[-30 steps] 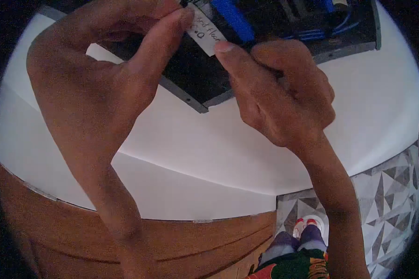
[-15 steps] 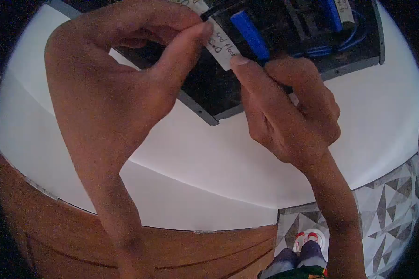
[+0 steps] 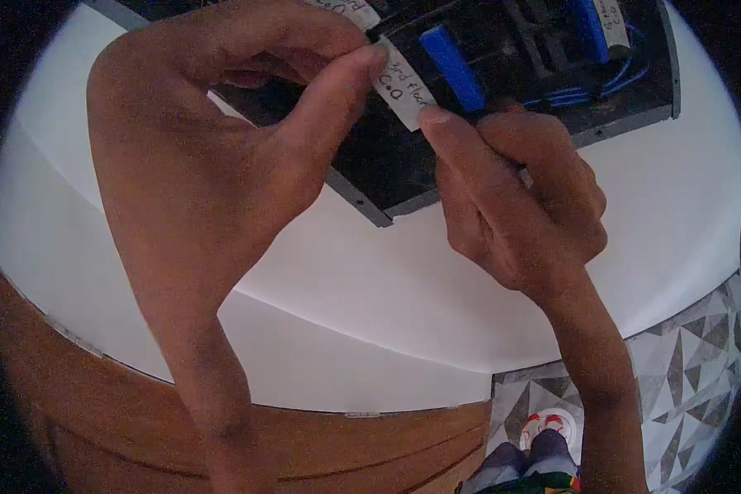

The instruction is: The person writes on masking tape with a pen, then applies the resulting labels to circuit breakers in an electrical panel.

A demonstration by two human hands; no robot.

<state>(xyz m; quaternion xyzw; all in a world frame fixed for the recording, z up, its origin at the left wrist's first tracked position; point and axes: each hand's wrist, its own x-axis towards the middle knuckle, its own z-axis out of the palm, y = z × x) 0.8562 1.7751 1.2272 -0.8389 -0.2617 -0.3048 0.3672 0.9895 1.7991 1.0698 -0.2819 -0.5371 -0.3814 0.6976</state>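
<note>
A white paper label (image 3: 405, 85) with handwriting lies across the front of an open black wall box (image 3: 403, 165). My left hand (image 3: 222, 148) pinches the label's upper end between thumb and forefinger. My right hand (image 3: 519, 198) grips its lower end, thumb tip pressed on the paper. Just behind the label sits a blue cylindrical part (image 3: 453, 58) inside the box. Another blue part with a second label (image 3: 613, 20) and blue wires (image 3: 584, 90) show at the box's upper right.
The box is set in a white wall (image 3: 436, 272). A brown wooden door or panel (image 3: 321, 445) runs along the bottom left. Grey patterned floor tiles (image 3: 683, 346) and my feet (image 3: 543, 428) appear at the bottom right.
Both hands and the label have shifted right and slightly down in view as the head moved. The pinch on the label stays the same.
</note>
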